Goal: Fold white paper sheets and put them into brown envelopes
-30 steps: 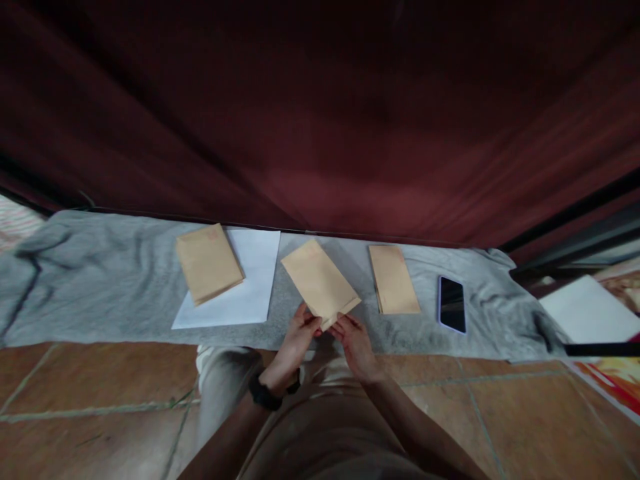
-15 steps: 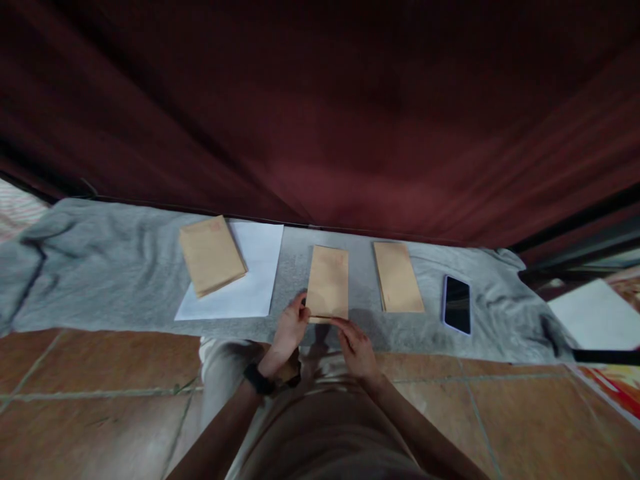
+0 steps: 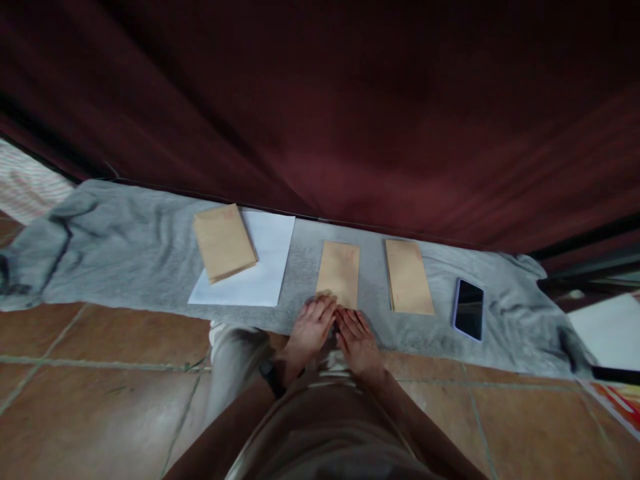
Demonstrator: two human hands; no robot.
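Left hand: fingers spread flat, pressing the near end of the middle tan paper envelope.
Right hand: flat, open, at the envelope's near edge.
Envelope: on the grey cloth, long axis running near-to-far, straight ahead of both hands.

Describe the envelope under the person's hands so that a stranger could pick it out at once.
On the grey cloth below the dark red curtain lie three lots of brown envelopes. Take the middle envelope: it lies alone on bare cloth, with the left hand and right hand at its near end.
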